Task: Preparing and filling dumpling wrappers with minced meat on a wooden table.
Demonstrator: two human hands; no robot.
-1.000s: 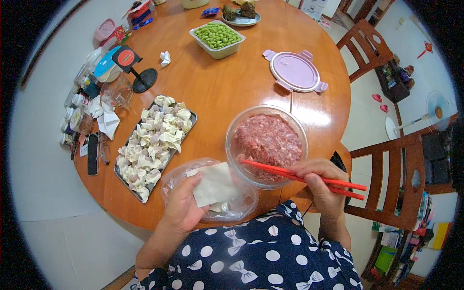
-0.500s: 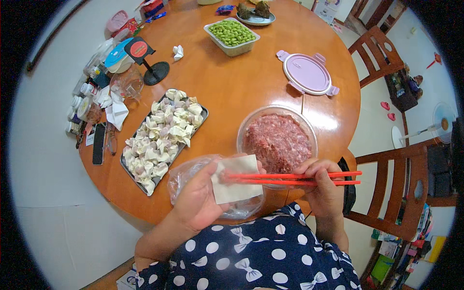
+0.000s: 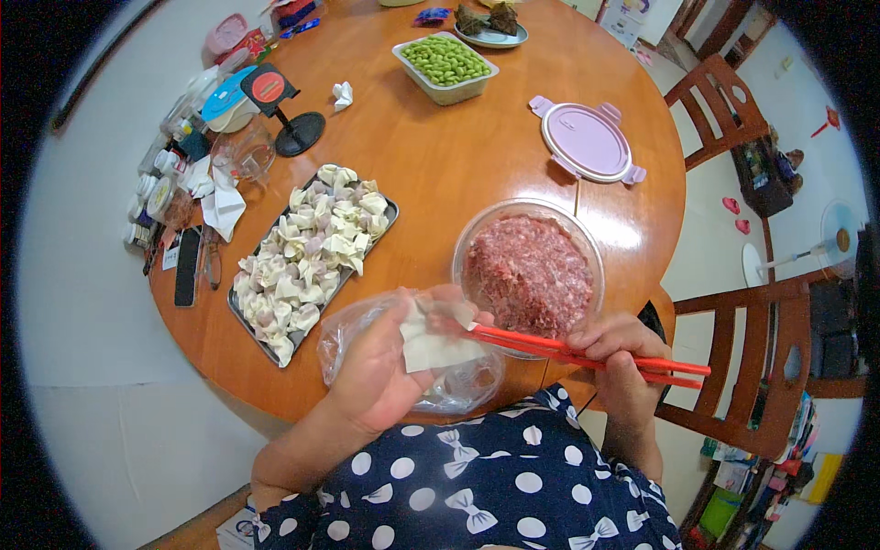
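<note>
On the upturned palm and fingers of my left hand (image 3: 362, 380) rests a pale square wonton wrapper (image 3: 426, 350), its far part lifted and folding over. My right hand (image 3: 628, 353) grips a pair of red chopsticks (image 3: 541, 346), whose tips touch the wrapper's upper right part. Any filling inside the fold is hidden. A clear bowl (image 3: 600, 240) of pink minced meat (image 3: 527, 270) stands just beyond my hands. Beneath my left hand lies a crumpled clear plastic bag (image 3: 472, 390). To the left, folded wontons (image 3: 307, 252) cover a dark tray (image 3: 391, 218).
A purple lid (image 3: 587, 142) lies beyond the bowl. Farther back are a tub of green beans (image 3: 446, 62) and a plate (image 3: 500, 40) with leaf-wrapped bundles. A phone stand (image 3: 298, 133), jars and a black phone (image 3: 187, 266) line the left edge. Wooden chairs (image 3: 738, 367) stand right.
The chopsticks have tilted, tips up and handles down to the right, with my right hand shifting slightly right. The wrapper, flat before, now folds at its far side as my left fingers curl.
</note>
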